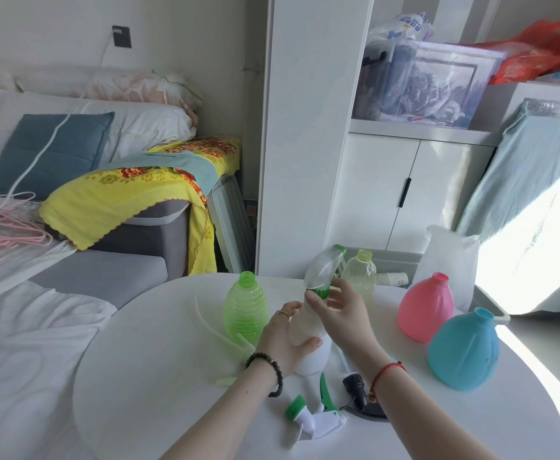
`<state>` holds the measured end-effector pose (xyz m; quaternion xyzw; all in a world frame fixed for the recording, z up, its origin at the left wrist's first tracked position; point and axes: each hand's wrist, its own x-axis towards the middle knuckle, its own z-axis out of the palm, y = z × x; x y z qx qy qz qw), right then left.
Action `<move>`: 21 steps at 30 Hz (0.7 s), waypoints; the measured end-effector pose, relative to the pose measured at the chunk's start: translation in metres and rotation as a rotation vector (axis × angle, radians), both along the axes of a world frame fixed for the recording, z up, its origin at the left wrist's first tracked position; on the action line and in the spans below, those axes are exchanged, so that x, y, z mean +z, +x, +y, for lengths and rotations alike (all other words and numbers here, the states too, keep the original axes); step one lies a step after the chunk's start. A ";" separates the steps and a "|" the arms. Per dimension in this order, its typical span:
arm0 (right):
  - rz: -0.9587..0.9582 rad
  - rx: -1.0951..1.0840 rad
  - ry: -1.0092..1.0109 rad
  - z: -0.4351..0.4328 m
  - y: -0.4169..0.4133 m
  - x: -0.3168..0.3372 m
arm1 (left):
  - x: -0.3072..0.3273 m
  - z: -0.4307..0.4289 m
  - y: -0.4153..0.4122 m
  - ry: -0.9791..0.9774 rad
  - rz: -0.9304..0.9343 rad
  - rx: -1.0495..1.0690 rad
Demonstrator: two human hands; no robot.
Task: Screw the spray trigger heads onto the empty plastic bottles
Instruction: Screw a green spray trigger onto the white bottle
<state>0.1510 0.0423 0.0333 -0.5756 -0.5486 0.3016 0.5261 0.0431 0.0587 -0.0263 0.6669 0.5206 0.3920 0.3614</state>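
Observation:
A white bottle stands on the round white table, and my left hand grips its body. A clear spray trigger head with a green collar sits on its neck; my right hand is wrapped around that collar. A green ribbed bottle stands open-necked just left. Behind is a clear yellowish bottle. A pink bottle and a blue bottle stand at the right. A loose white-and-green trigger head lies near the front edge, and a black nozzle piece lies beside my right wrist.
Clear dip tubes curve across the table left of the green bottle. A white plastic bag and paper cups sit behind the table by a grey bin. A bed lies at the left, white cabinets at the back.

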 end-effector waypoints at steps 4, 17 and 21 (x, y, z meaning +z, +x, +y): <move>-0.105 0.066 0.009 -0.001 0.003 0.004 | 0.001 -0.002 0.002 0.003 0.027 0.003; -0.186 0.247 0.319 0.011 -0.031 0.142 | 0.123 0.007 -0.057 0.348 -0.141 0.007; -0.103 0.283 0.366 0.054 -0.081 0.166 | 0.160 0.048 -0.107 0.396 -0.126 0.050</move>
